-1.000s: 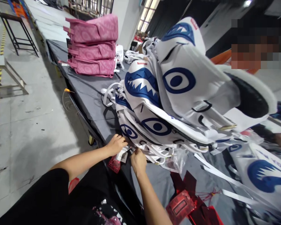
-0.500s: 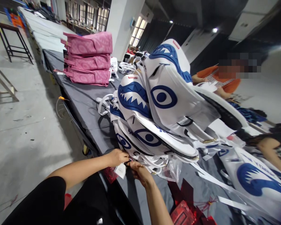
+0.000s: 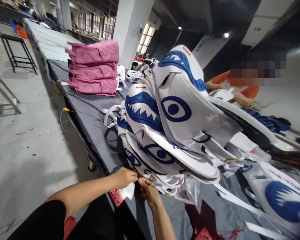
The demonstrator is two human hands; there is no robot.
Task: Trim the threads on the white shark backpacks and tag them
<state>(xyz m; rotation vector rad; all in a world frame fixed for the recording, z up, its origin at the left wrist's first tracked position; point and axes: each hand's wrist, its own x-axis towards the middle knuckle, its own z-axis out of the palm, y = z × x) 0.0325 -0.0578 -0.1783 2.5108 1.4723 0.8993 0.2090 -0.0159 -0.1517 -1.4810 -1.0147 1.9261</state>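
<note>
My left hand (image 3: 126,177) is closed in a pinch at the near lower edge of a stack of white backpacks (image 3: 176,110) with blue eyes and shark teeth. Just below it hang a white tag (image 3: 129,190) and a shiny red tag (image 3: 117,197). Close on its right, my right hand (image 3: 150,190) pinches with thumb and forefinger at the same spot. Whatever small piece lies between the fingertips is too small to make out. Beside the right hand are bunched white straps (image 3: 166,185) and a clear plastic bag (image 3: 190,192).
Pink backpacks (image 3: 95,71) are stacked farther back on the grey-covered table (image 3: 90,116). Red tags (image 3: 205,216) lie at the near right, below another white backpack (image 3: 285,196). A person in orange (image 3: 245,88) works across the table. A stool (image 3: 18,53) stands at left.
The view has shifted slightly, so the backpacks sit a little lower. My hands stay close together at the same edge, and the red tag beneath them shows more fully.
</note>
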